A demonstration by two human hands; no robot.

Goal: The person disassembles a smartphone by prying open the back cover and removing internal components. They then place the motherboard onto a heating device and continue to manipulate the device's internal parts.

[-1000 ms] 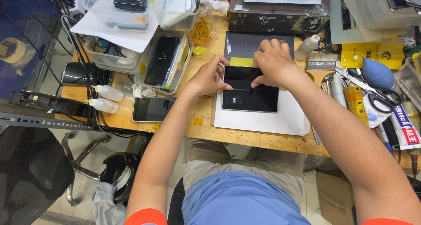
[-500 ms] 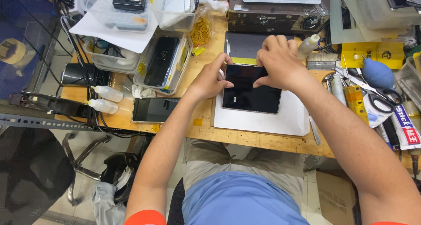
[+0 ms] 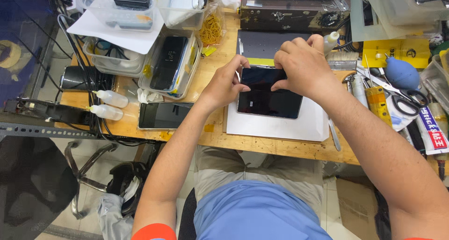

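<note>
A black glossy screen panel [image 3: 269, 99] is held slightly above a white sheet [image 3: 276, 125] on the wooden bench. My left hand [image 3: 227, 83] grips its upper left edge, thumb on the glass. My right hand [image 3: 303, 67] pinches the panel's top right edge, fingers curled over it. A dark grey mat [image 3: 262, 46] with a yellow strip lies just behind the panel.
A dark phone [image 3: 164, 115] lies flat left of the sheet. Clear trays [image 3: 170, 64] hold another phone. Two small squeeze bottles [image 3: 110, 105] lie at the left edge. Scissors [image 3: 406, 99], a blue blower bulb [image 3: 401, 74], tubes and tools crowd the right side. A metal box [image 3: 294, 15] stands at the back.
Both hands have lifted the far edge of the panel and drawn it slightly toward the back; the right hand shifted from pressing on the glass to pinching its top edge.
</note>
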